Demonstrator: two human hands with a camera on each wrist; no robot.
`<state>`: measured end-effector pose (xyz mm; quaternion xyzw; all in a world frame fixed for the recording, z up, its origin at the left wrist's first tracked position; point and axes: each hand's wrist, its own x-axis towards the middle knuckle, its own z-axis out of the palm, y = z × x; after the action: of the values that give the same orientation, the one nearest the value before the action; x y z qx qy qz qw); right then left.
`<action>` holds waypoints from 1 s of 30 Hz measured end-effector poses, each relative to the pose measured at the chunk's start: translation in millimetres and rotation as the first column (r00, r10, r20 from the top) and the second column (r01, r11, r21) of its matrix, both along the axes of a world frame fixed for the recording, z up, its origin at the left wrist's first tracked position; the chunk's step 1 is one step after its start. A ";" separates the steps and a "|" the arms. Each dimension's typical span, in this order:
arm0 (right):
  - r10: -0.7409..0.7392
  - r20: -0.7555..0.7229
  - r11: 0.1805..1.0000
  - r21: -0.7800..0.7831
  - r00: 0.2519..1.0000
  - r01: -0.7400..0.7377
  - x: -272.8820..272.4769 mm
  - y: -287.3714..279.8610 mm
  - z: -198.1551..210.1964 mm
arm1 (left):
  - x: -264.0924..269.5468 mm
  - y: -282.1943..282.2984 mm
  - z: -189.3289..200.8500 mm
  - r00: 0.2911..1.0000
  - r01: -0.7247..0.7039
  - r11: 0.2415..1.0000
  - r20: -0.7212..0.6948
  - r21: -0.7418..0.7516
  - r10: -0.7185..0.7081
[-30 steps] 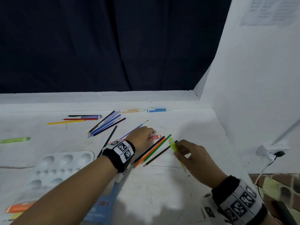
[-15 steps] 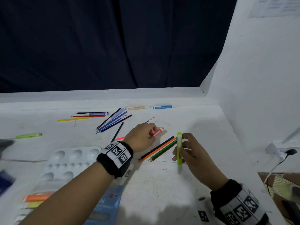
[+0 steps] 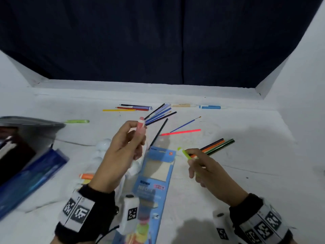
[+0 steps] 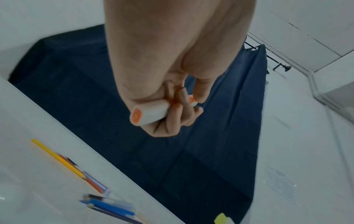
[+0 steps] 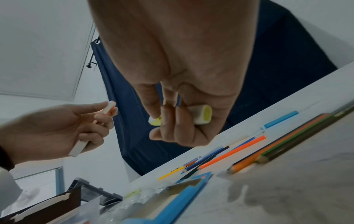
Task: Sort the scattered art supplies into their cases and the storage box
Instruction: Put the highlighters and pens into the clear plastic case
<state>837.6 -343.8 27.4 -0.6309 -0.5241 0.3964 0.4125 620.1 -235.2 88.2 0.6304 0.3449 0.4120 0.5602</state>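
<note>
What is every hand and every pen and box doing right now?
left hand: raised, holding an orange marker
right hand: raised, holding a yellow-green marker
blue pencil box: lying flat on the table
four coloured pencils: lying together on the table
paintbrush: lying on the table

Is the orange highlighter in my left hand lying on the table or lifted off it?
Lifted off. The left hand grips the orange highlighter in the air above the table, its end pointing up.
</note>
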 end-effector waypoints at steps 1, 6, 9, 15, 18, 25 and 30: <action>0.018 0.033 1.000 0.005 0.999 -0.018 -9.3 3.2 0.7 | -14.2 -0.8 0.8 1.000 -0.021 1.000 0.011 -0.014 0.021; 0.034 0.080 0.999 0.038 0.996 -0.037 -54.2 21.2 0.8 | -87.7 -0.3 -3.7 0.995 -0.102 0.990 0.009 -0.093 0.103; 0.031 0.114 0.998 0.052 0.993 -0.038 -82.7 31.6 4.1 | -132.8 8.1 -16.0 0.987 -0.130 0.974 0.071 -0.188 0.145; 0.104 0.225 0.980 0.141 0.969 -0.138 -141.0 47.1 11.4 | -212.4 21.1 -35.3 0.978 -0.155 0.981 -0.158 -0.113 0.136; 0.127 0.316 0.964 0.182 0.940 -0.191 -166.3 55.8 10.3 | -235.5 26.1 -37.5 0.965 -0.121 0.989 -0.242 -0.087 0.097; 0.153 0.528 0.962 0.114 0.835 -0.248 -211.6 70.4 -3.8 | -261.9 49.3 -51.3 0.938 0.082 0.995 -0.341 0.061 -0.056; 0.151 0.564 0.973 0.062 0.812 -0.223 -230.1 73.0 -5.5 | -270.2 61.6 -67.4 0.868 0.241 0.950 -0.482 0.197 -0.120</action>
<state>607.5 -270.8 21.9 -0.6370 -0.7044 0.2011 0.2401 349.9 -173.7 20.8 0.8058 0.3531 0.2348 0.4134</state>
